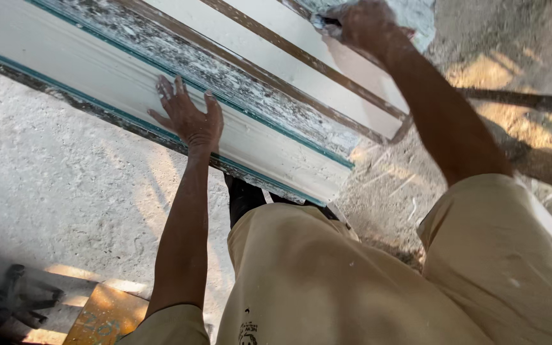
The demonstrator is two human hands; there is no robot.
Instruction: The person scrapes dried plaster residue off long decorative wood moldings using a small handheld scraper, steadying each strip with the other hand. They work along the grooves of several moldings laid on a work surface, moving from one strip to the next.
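A long white wooden frame (97, 70) with teal edging and a worn, flaking upper face lies slanted across the ground in front of me. My left hand (186, 115) rests flat on its white side, fingers spread. My right hand (362, 25) reaches to the top of the view and grips a small tool, partly hidden, pressed against a pale board (346, 76) with brown strips. A crumpled whitish sheet (416, 16) lies just behind that hand.
Rough grey concrete (52, 172) spreads to the left. Sandy dirt (391, 185) lies to the right, crossed by a dark bar (519, 99). A yellow board (107, 316) and dark metal pieces (7, 297) sit at the lower left. My tan trousers (327, 275) fill the bottom.
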